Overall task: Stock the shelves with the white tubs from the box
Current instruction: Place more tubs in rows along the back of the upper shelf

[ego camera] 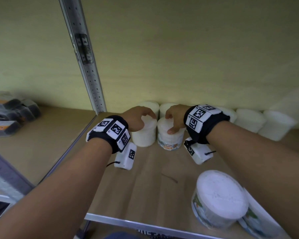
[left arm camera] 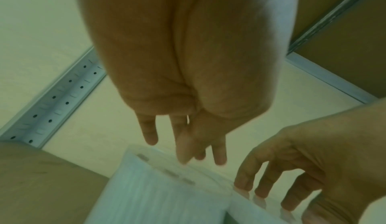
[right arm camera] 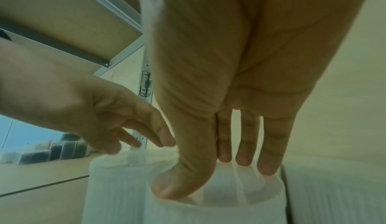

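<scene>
Both hands [ego camera: 140, 116] [ego camera: 175, 118] top adjoining tubs [ego camera: 170, 133], open shelf [ego camera: 145, 178] in front

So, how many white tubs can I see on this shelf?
9 tubs: five in the back row, two under the hands, at and, two at the front right. The right wrist may hide more.
</scene>
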### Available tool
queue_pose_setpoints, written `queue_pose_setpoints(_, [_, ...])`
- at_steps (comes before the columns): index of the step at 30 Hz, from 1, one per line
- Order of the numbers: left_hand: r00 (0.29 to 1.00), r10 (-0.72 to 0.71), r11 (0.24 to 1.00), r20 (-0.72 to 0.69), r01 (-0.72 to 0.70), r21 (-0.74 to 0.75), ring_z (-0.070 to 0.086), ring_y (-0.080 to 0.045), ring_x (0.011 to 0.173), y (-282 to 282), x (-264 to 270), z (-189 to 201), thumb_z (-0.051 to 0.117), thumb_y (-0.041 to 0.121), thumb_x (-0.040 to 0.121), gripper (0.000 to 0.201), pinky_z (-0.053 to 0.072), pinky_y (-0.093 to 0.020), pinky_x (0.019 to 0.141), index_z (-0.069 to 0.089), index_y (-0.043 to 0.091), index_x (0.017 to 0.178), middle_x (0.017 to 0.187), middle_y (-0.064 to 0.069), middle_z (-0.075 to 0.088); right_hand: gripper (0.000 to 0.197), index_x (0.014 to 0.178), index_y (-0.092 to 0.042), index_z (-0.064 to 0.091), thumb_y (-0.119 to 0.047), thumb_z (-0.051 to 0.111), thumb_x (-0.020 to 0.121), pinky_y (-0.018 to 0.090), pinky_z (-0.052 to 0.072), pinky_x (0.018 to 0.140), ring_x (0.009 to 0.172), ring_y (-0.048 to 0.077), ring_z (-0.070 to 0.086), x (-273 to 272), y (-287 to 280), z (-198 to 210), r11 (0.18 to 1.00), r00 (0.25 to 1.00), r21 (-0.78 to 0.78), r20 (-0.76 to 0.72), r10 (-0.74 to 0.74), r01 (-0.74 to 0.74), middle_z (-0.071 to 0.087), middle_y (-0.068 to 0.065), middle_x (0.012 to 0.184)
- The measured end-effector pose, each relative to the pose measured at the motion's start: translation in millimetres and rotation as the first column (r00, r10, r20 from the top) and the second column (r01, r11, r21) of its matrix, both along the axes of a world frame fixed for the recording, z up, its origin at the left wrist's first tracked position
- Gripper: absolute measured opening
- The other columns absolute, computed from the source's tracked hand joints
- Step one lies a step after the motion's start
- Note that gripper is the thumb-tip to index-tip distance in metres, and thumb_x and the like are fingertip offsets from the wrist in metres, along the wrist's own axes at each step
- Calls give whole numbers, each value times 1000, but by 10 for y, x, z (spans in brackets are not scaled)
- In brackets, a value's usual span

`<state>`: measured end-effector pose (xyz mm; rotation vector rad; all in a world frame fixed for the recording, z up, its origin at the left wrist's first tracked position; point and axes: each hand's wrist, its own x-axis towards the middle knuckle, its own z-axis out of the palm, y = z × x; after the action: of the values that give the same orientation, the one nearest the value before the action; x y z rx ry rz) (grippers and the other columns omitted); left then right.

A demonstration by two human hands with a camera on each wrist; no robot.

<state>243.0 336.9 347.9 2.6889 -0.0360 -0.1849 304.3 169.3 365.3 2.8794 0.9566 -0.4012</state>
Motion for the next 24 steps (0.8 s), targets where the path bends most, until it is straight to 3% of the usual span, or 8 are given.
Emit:
queue_pose_setpoints(2, [986,97,995,137,-93,-37,49,-23,122,-24,7,-26,50,-1,84,45,37,-22,88,58,16,125,134,-7,50,67,135,3,48,-41,65,86,29,41,98,127,29,50,7,-3,-27,1000,1000,12,-6,-15,15,51,18,139])
queue_pose_setpoints(4, [957,170,985,235,-173,-8,51,-26,118,-51,21,-94,59,15,87,35,40,-25,89,57,13,122,127,-11,51,69,134,7,48,-38,66,85,27,40,91,127,32,50,14,-9,-59,999,1000,41,-5,-22,23,50,23,139])
queue_pose_setpoints(7, [955,228,957,188,-255,138,44,-28,122,-82,34,-213,60,38,88,47,42,-36,100,52,12,126,129,-11,47,70,132,9,49,-38,68,84,30,42,94,125,34,51,24,-8,-72,998,1000,53,-4,-26,26,50,24,138])
queue_pose_setpoints(10, [956,235,951,175,-264,163,42,-27,125,-94,24,-259,59,44,87,48,40,-40,103,54,15,126,130,-9,47,71,133,5,51,-41,68,82,35,45,99,126,33,51,54,2,-67,999,1000,39,14,-14,13,51,21,138])
queue_pose_setpoints(15, [975,178,969,130,-197,150,41,-25,130,-88,14,-194,60,34,90,46,37,-34,105,52,16,131,138,-8,44,68,135,1,47,-41,66,85,28,40,99,127,27,49,102,7,-125,997,999,64,3,-34,34,50,17,140])
queue_pose_setpoints(21, [994,96,990,45,-100,99,37,-22,135,-75,7,-116,56,10,92,45,33,-27,104,48,19,135,147,-5,38,69,131,2,51,-41,70,81,29,41,91,122,29,53,171,-16,-215,994,1000,108,-1,-22,22,54,20,134])
queue_pose_setpoints(24, [999,47,992,-11,-46,121,33,-21,139,-82,5,-47,48,-4,89,55,33,-28,106,49,23,136,150,-3,34,69,127,3,54,-43,72,78,31,45,91,118,31,55,204,-21,-242,991,1000,136,2,-17,17,56,21,131])
